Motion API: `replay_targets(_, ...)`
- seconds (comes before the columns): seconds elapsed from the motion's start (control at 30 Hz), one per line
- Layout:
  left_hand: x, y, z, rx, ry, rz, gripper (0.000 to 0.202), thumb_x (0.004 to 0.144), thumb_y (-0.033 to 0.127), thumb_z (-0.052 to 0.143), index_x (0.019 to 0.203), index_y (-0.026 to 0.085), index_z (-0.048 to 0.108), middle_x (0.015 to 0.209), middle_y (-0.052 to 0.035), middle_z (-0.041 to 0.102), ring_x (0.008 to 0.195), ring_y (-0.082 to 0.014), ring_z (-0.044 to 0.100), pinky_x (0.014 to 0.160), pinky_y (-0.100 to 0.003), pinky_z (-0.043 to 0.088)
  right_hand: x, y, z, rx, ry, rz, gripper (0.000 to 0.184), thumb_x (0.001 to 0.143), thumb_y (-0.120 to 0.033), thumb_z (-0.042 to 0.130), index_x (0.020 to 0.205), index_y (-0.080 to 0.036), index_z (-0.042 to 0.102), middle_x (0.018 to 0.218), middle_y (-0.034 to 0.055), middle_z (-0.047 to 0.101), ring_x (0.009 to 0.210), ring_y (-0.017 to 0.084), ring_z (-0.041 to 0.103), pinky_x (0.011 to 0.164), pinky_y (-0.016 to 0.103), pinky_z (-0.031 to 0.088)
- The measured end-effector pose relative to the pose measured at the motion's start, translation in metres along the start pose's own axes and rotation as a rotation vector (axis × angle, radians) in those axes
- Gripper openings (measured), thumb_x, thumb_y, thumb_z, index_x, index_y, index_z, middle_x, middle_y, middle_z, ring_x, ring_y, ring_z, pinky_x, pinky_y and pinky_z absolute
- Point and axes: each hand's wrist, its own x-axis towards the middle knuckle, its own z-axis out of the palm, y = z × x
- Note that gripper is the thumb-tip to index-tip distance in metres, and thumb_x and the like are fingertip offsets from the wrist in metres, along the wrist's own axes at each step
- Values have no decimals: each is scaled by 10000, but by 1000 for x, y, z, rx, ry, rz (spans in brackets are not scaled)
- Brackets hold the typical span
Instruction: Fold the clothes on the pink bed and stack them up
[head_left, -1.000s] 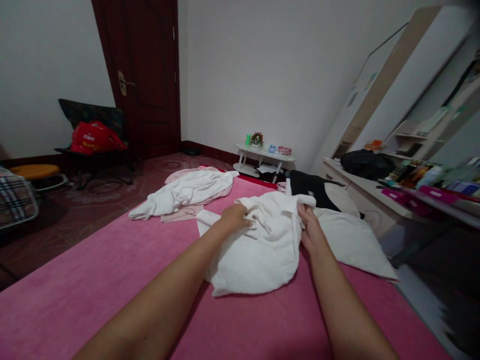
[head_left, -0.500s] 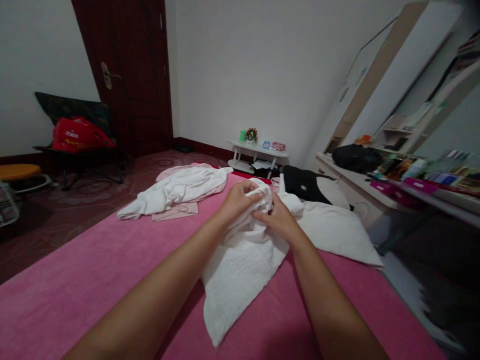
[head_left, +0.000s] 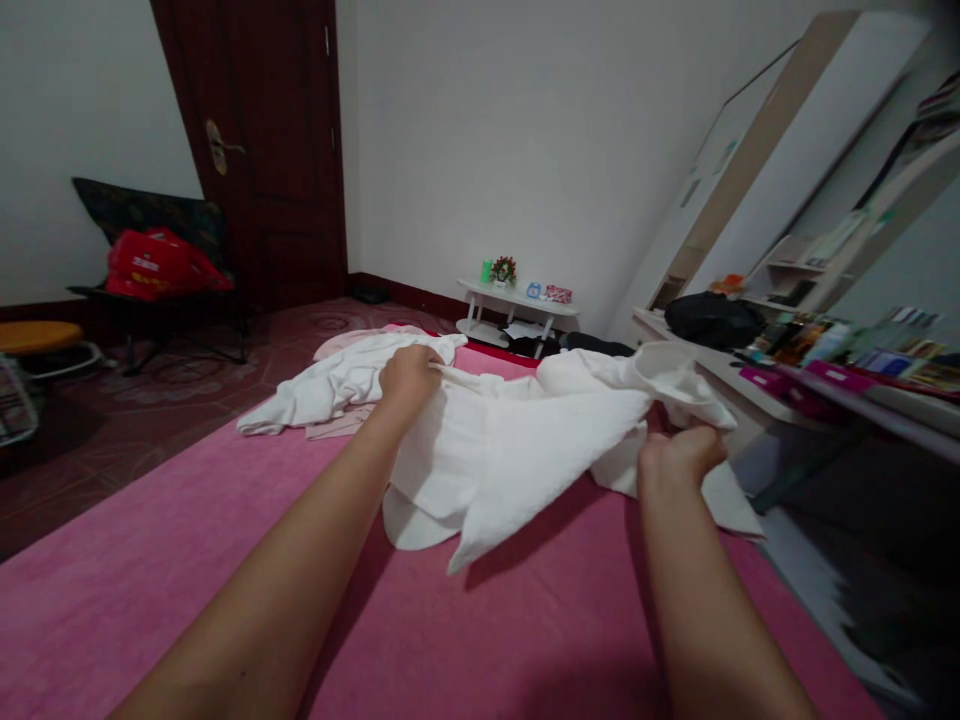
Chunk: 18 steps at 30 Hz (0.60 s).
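Note:
A white fleecy garment (head_left: 517,450) is stretched in the air between my two hands above the pink bed (head_left: 300,530). My left hand (head_left: 410,380) is closed on its left upper edge. At the other side my right hand (head_left: 682,450) grips a bunched part, with a loose fold flopping over the fingers. One pointed corner hangs low in the middle, close over the bed cover. The garment's exact kind is not clear. Just beyond my left hand lie a crumpled white garment (head_left: 337,375) and a pale pink cloth (head_left: 337,424) partly under it.
Behind the held garment, clothes on the right are mostly covered. A cluttered dresser (head_left: 780,390) runs along the right side. At the far wall stands a small white table (head_left: 517,295). A chair with a red bag (head_left: 161,265) is at the left.
My hands have moved apart, left hand leftward and right hand rightward. The garment, bunched between them before, is now spread wide and lifted, hiding the black and white clothes behind.

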Motion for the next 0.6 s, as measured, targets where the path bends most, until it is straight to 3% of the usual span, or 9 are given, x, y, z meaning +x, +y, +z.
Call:
replay_targets(0.17,17,-9,-2,-653,594,53,117,749,156,555,827,169,641,799,-10,652,779,-151,603,738,-237,469,18,-4,-7,150,31,-10,219,680,-135,418,874,-225,465,957,20,568,882,148,635,812,365,581)
replay_targets(0.23,23,-8,-9,-802,733,73,98,750,139,554,835,156,600,812,-1,623,780,-124,586,748,-212,463,17,-3,-6,133,-20,-3,187,691,-151,418,856,-235,436,930,17,550,893,159,634,813,392,579)
replay_targets(0.37,29,-2,-29,-984,817,-8,94,778,143,543,871,154,551,831,9,578,782,-98,572,748,-193,467,12,-11,2,92,-45,93,52,747,-211,418,779,-241,390,819,1,520,841,176,641,797,403,572)
replay_targets(0.47,35,-4,-37,-1099,818,-76,137,769,130,539,903,157,528,861,5,568,793,-97,580,751,-198,479,1,-22,12,93,-12,12,79,743,-225,477,760,-231,400,798,-13,516,819,159,631,807,350,559)
replay_targets(0.53,38,-10,-36,-1084,780,-63,181,772,139,537,951,164,528,905,-8,577,835,-112,592,790,-224,487,-8,-24,15,76,-114,-46,161,702,-224,563,788,-224,427,820,-26,541,825,140,624,828,315,543)
replay_targets(0.6,39,-17,-30,-958,706,13,241,779,147,532,1018,173,540,996,-39,590,948,-149,595,881,-276,477,-16,-18,14,-63,-310,-16,274,654,-228,648,866,-225,476,858,-32,583,847,143,625,851,327,530)
